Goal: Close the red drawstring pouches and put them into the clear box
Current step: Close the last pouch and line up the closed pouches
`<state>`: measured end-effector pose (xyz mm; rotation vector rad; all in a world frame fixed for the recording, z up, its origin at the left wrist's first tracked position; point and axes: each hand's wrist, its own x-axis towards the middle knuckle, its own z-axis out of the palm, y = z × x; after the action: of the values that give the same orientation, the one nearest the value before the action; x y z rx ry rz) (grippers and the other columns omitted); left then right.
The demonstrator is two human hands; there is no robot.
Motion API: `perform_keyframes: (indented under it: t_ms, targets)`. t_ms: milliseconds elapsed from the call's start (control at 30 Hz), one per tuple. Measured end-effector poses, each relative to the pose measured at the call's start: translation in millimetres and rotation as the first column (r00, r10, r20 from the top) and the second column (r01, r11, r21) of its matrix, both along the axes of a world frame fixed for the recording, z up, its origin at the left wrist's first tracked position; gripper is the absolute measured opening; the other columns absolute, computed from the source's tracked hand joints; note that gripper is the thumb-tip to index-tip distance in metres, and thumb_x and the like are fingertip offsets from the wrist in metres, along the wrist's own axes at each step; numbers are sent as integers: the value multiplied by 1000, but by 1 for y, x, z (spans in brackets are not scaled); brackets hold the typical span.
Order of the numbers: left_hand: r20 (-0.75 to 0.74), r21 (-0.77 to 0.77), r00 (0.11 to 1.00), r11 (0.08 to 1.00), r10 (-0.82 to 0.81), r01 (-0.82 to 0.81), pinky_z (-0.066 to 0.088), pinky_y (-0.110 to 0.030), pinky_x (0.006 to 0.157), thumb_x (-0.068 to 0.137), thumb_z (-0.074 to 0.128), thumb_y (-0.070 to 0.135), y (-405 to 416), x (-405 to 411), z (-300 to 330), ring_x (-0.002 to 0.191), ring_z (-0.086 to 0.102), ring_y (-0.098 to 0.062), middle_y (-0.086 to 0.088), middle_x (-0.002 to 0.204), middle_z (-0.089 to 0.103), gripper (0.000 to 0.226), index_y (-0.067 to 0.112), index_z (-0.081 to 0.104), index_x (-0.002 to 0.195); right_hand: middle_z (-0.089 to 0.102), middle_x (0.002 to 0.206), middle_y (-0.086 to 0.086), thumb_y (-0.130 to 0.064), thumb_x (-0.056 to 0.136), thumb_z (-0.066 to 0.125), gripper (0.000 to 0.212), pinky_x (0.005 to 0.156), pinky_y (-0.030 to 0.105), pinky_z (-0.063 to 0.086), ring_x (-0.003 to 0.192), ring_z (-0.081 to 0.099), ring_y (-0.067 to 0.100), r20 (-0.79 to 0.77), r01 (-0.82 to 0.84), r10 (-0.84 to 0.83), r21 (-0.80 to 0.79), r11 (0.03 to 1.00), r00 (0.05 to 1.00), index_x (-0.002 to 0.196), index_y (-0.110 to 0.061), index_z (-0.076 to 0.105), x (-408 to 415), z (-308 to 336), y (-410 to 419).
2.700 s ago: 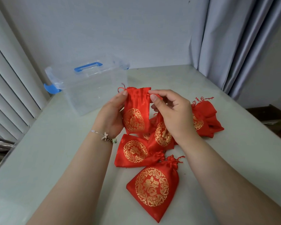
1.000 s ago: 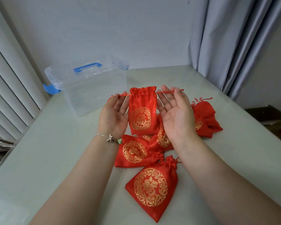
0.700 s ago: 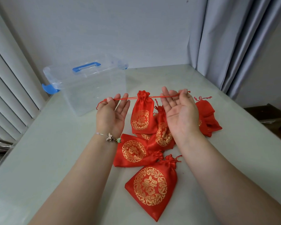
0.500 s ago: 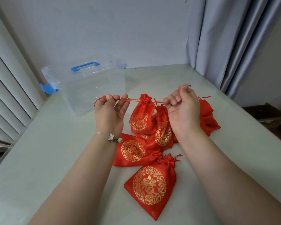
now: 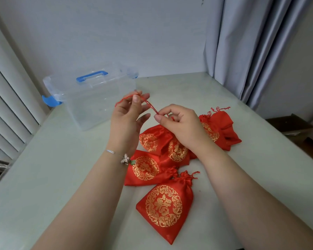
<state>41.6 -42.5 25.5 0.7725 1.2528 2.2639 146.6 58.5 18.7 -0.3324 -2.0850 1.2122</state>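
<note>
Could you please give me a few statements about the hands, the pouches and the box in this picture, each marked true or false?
1. Both hands pinch a red cord: the left hand and right hand each hold part of the cord. True.
2. The clear box already holds several pouches. False: no pouch shows inside it.
3. The nearest pouch lies on the table with its neck gathered. True.
4. The box handle is red. False: it is blue.
5. A bracelet sits on the right wrist. False: it is on the left wrist.
</note>
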Motion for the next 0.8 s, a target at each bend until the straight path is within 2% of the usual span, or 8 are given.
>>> perform_keyframes:
  t_ms: [100,267,400,467,533,600,700,800]
  targets:
    - [-76,-159,988,980,-134,121,49,-23,65,78,58,35,4,2,-4,73,65,-11,0,81,67,27,12,60,91,40,41,-12,-15,88,65,7,40,13,24,35,28,2,-89,-89,72,-207,974,993,82,-19,67,0,3,-4]
    - [-96,-236,968,950,-234,206,52,-22,72,74,64,22,1,1,-8,72,65,-13,-3,77,70,25,5,63,93,29,39,-11,-15,90,61,12,38,16,13,33,18,4,-197,-185,100,-481,857,975,80,-20,65,-3,4,-6]
    - [-177,-325,957,932,-228,161,51,-30,75,73,69,19,-1,3,-7,78,61,-23,-15,83,65,23,2,66,88,27,39,-10,-15,89,63,9,39,17,12,34,16,5,-205,-188,94,-511,839,974,81,-17,64,-4,3,-5]
    - [-212,-347,953,928,-217,135,49,-32,74,77,69,15,-2,3,-5,78,57,-25,-19,85,62,21,-1,65,91,36,40,-10,-14,90,62,8,40,19,11,34,17,5,-209,-192,98,-500,845,973,83,-15,64,-3,3,-5]
    - [-251,-374,952,925,-177,73,44,-27,64,85,66,11,-3,2,-3,71,52,-22,-18,81,58,14,-1,64,91,44,40,-12,-12,92,59,8,41,22,10,34,18,4,-207,-205,116,-486,849,971,86,-12,63,-3,4,-6]
    - [-261,-411,955,912,-139,20,34,-22,51,88,63,11,-3,0,-3,57,44,-16,-12,69,55,6,7,63,84,36,39,-13,-15,91,59,7,41,22,11,35,18,6,-214,-210,116,-496,843,970,89,-11,65,-4,4,-7]
    - [-126,-373,982,924,-140,84,36,-26,53,91,56,6,-4,-4,-3,54,46,-14,-5,63,55,16,13,59,78,25,46,-8,-18,92,59,9,40,20,15,41,17,8,-258,-224,92,-545,808,962,91,-13,67,-7,4,-6]
    - [116,-151,954,944,-278,294,51,-26,65,92,47,4,-5,-8,-1,70,64,-15,-2,69,65,19,13,53,77,27,52,-7,-11,96,46,16,42,21,22,45,22,7,-356,-293,54,-665,687,933,102,-8,60,-11,7,-4]
